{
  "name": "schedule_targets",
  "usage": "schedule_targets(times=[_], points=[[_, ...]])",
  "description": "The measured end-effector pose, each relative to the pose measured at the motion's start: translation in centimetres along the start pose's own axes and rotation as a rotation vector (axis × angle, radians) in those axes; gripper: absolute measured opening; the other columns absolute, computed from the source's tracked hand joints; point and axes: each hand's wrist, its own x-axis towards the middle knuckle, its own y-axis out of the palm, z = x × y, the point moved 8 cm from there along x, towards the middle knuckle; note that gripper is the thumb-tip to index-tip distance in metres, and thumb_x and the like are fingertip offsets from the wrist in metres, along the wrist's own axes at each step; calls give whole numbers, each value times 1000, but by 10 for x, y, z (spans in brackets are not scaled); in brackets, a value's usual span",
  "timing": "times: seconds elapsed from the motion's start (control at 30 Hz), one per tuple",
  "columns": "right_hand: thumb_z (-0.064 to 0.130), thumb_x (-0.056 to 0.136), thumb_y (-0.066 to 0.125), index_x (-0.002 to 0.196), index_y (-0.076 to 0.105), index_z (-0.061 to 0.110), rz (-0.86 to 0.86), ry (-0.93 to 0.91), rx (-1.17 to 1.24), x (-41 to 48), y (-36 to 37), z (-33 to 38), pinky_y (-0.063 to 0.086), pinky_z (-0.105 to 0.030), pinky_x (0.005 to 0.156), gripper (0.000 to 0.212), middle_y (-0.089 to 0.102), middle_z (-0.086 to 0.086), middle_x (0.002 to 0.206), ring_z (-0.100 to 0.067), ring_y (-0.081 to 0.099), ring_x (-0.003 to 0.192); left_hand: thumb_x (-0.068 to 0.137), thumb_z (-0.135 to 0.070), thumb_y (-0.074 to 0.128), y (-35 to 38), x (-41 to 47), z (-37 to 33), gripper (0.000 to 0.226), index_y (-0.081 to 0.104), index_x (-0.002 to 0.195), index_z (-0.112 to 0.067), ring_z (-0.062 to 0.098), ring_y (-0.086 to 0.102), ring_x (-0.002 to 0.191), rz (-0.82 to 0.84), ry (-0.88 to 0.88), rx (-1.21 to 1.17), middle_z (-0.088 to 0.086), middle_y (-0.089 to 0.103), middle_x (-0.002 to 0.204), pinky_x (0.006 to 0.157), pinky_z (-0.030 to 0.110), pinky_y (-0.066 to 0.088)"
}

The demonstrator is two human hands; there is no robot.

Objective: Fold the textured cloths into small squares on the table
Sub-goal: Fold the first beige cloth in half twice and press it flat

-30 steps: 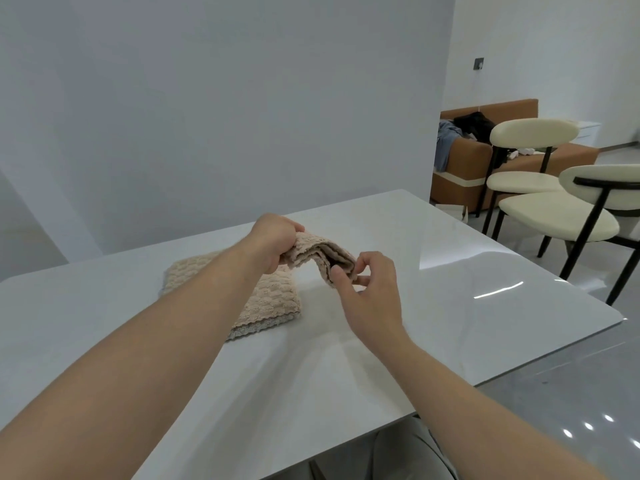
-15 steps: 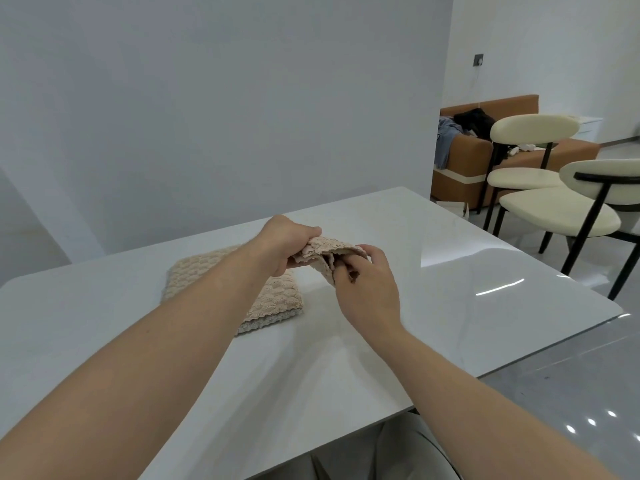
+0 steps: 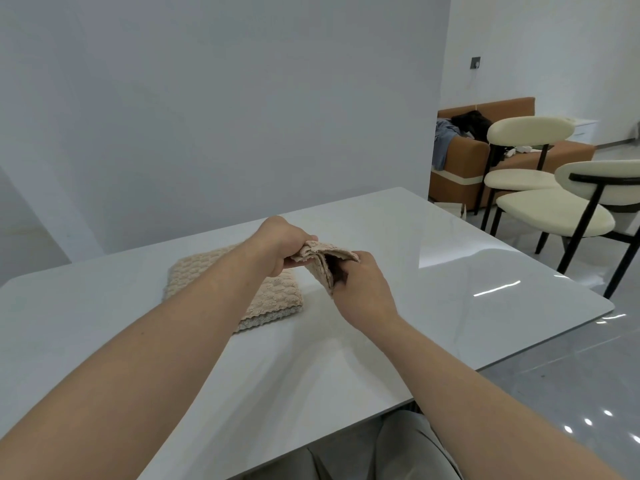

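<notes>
Held just above the middle of the tabletop (image 3: 450, 271): a small beige cloth (image 3: 323, 259), part folded, pinched at one end in the left hand (image 3: 280, 244), clamped at the other in the right hand (image 3: 360, 285).

Best to square the edges first, then press flat beside the folded cloth (image 3: 277, 299) left of the middle.

Since a second ago: hands drawn closer, right fingers now tucked into the fold rather than loose at its end.
</notes>
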Motion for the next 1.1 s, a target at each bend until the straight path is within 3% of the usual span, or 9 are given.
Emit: schedule_targets(times=[0.13, 0.27, 0.37, 0.47, 0.67, 0.83, 0.97, 1.1], points=[[27, 88, 52, 117, 65, 26, 76, 45, -61, -2, 0, 4, 55, -38, 82, 32, 43, 4, 130, -23, 64, 94, 88, -8, 75, -4, -1, 0, 16, 66, 77, -3, 20, 66, 63, -19, 14, 19, 13, 70, 83, 54, 29, 61], [24, 92, 49, 122, 64, 27, 103, 37, -112, 0, -1, 1, 54, -39, 83, 33, 44, 2, 127, -26, 63, 96, 93, 0, 68, -8, 3, 8, 18, 66, 75, 0, 20, 67, 54, -24, -6, 16, 9, 72, 75, 67, 37, 63], [17, 96, 41, 115, 70, 27, 132, -21, -183, 3, 1, -3, 53, -37, 83, 36, 50, 1, 124, -24, 60, 98, 93, 4, 64, -15, 6, 14, 19, 65, 73, 1, 19, 64, 53, -31, -35, 34, 13, 68, 77, 52, 29, 60], [26, 100, 36, 113, 71, 31, 181, -63, -311, 1, 2, -5, 51, -36, 83, 38, 50, 5, 124, -22, 61, 100, 93, 5, 63, -18, 4, 19, 14, 66, 80, 2, 18, 62, 51, -20, -61, 21, 14, 65, 79, 41, 21, 52], [41, 96, 32, 119, 64, 32, 198, -69, -513, -3, 3, 0, 46, -36, 78, 41, 46, 0, 130, -26, 61, 100, 94, 5, 61, -18, 5, 18, 14, 65, 81, 3, 20, 66, 54, -16, -54, 30, 17, 68, 86, 46, 26, 58], [44, 92, 32, 109, 68, 33, 156, -95, -590, -4, -3, 5, 41, -34, 71, 41, 48, 1, 107, -26, 58, 86, 92, 8, 62, -16, 7, 18, 10, 66, 83, 5, 22, 66, 57, -6, -57, 38, 17, 66, 84, 48, 28, 60], [67, 94, 17, 112, 68, 35, 213, -76, -600, -6, -3, 3, 46, -38, 79, 63, 50, 0, 104, -27, 60, 91, 93, 6, 62, -16, 11, 23, 11, 68, 83, 4, 17, 64, 49, 0, -73, 41, 14, 65, 81, 41, 22, 53], [88, 81, 2, 107, 69, 31, 186, -165, -688, -10, -2, 6, 42, -40, 77, 92, 52, 0, 102, -27, 59, 89, 96, 5, 56, -15, 11, 24, 14, 70, 100, 5, 11, 62, 44, 18, -98, 15, 12, 65, 86, 36, 17, 46]])
